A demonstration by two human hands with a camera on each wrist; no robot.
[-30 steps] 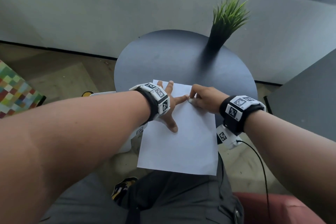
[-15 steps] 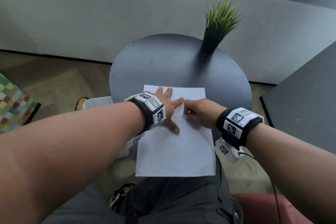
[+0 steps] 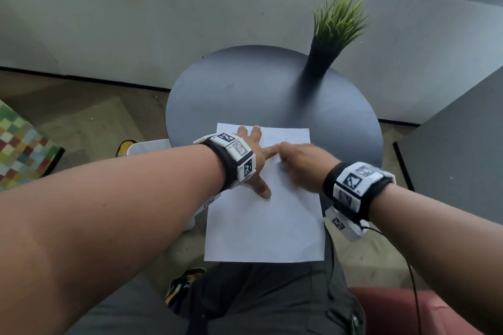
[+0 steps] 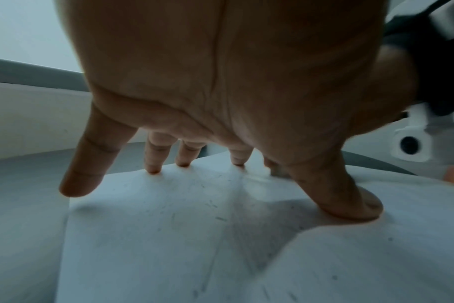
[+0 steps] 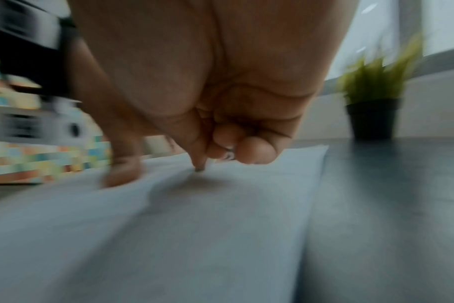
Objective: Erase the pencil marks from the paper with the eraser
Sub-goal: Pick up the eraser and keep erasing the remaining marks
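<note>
White paper [image 3: 265,223] on round table [image 3: 245,90], overhanging near edge. Left hand [image 3: 255,160] splayed flat, pinning sheet. Right hand [image 3: 299,166] curled, pinching eraser [image 4: 277,171] against upper sheet. Rubbing step likely; next: steady strokes, firm hold-down.

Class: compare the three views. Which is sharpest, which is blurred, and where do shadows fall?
Head view: mostly sharp, right hand slightly smeared. Left wrist view: crisp; left hand shadows the paper. Right wrist view: strong motion blur, plant smeared.
</note>
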